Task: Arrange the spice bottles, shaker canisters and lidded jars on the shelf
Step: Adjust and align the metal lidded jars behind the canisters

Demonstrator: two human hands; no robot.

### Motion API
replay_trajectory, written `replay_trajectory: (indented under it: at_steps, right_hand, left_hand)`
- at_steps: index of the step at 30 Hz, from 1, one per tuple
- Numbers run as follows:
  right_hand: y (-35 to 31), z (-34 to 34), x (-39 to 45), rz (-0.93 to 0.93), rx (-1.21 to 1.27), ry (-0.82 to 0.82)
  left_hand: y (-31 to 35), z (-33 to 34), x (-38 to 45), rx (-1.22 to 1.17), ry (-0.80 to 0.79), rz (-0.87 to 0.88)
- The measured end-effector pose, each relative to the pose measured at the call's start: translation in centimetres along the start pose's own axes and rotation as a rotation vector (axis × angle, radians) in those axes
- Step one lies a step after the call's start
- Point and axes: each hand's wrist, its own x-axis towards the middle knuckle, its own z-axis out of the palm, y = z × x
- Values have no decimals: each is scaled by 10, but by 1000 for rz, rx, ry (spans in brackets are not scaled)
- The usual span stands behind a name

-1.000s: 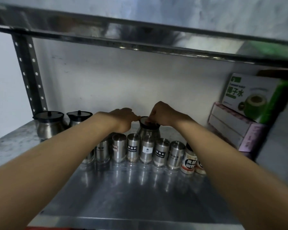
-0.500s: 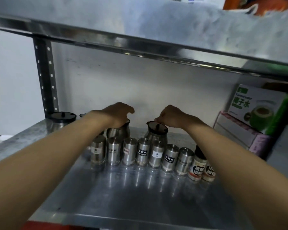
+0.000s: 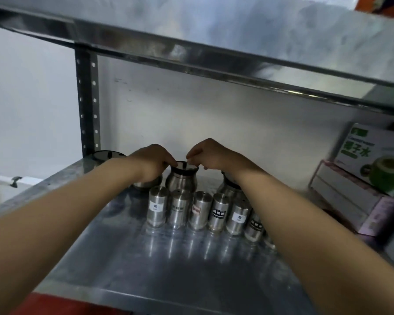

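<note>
Steel shelf point(image 3: 127, 264): both hands point(image 3: 154, 161) pinching one lidded jar's point(image 3: 183, 180) rim.

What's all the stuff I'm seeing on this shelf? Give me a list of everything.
shaker canisters: at least six, silver with labels, front row on the shelf; more may hide behind the right arm
lidded jars: four in view, silver with dark lids, back row
shelf: one, grey metal, underneath
green box: one, right side, on the pink box
pink box: one, right side
left hand: touches the middle jar's rim
right hand: fingers curled over the same jar
</note>
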Motion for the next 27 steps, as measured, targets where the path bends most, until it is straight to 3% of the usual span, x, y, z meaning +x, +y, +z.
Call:
replay_trajectory:
  at_steps: [17,27]
  right_hand:
    - [-1,12,12,-35,-213,-17]
    - [15,7,10,52,-242,57]
  left_hand:
    - [0,10,-3,48,46,97]
    - [-9,25,28,35,43,157]
